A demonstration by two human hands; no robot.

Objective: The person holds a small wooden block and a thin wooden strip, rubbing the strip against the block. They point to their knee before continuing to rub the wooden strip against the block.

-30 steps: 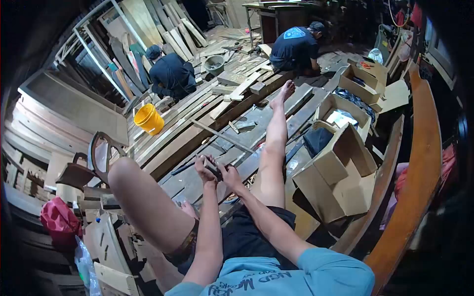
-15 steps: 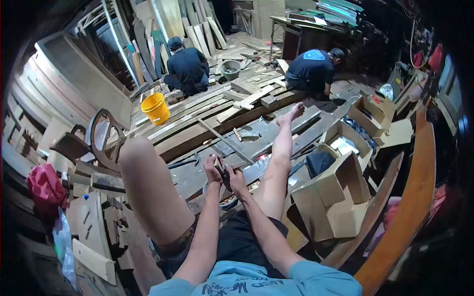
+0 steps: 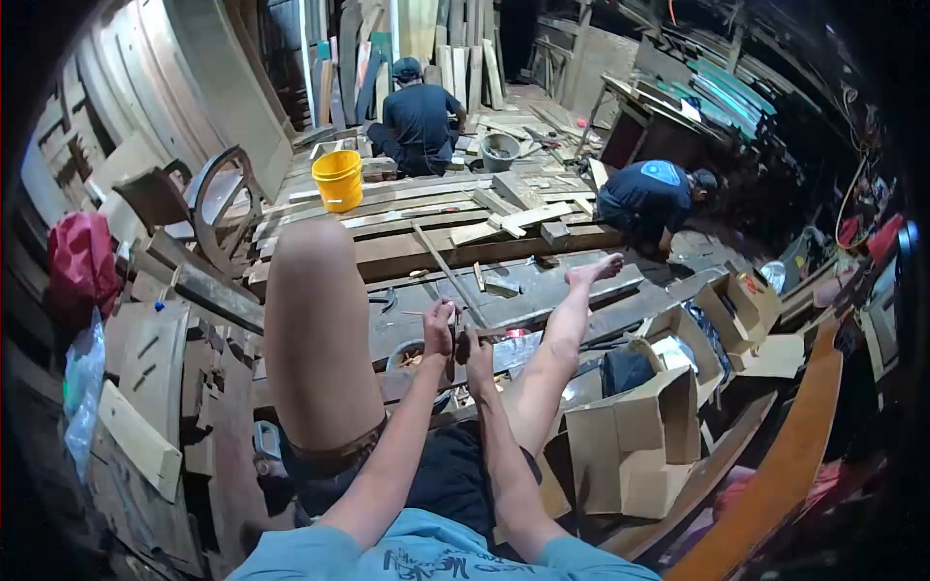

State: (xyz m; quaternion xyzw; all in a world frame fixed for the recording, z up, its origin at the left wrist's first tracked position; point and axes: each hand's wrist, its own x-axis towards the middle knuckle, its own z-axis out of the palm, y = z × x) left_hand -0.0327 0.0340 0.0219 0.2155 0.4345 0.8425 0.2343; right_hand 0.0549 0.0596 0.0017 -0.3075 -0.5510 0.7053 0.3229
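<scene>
My left hand (image 3: 439,327) is closed in front of my raised knee, with a thin light stick poking out on its left side. Close beside it, my right hand (image 3: 478,358) is closed too. A small dark piece (image 3: 460,341) shows between the two hands, and a short brown bit sticks out to the right above my right hand. What each hand grips is too small and covered by fingers to name. Below and left of the hands stands a container (image 3: 405,356) with brown bits in it, partly hidden by my forearm.
Wooden planks (image 3: 387,232) and offcuts cover the floor ahead. A yellow bucket (image 3: 338,182), a grey bucket (image 3: 500,153) and two crouching people (image 3: 418,121) are farther off. Open cardboard boxes (image 3: 620,455) stand at my right, with a long orange-brown board (image 3: 790,465) beyond. Boards and a red bag (image 3: 80,261) lie left.
The view has turned, so the scene sits tilted differently and farther right. My hands have shifted slightly right and moved a little apart. A thin stick now shows at my left hand.
</scene>
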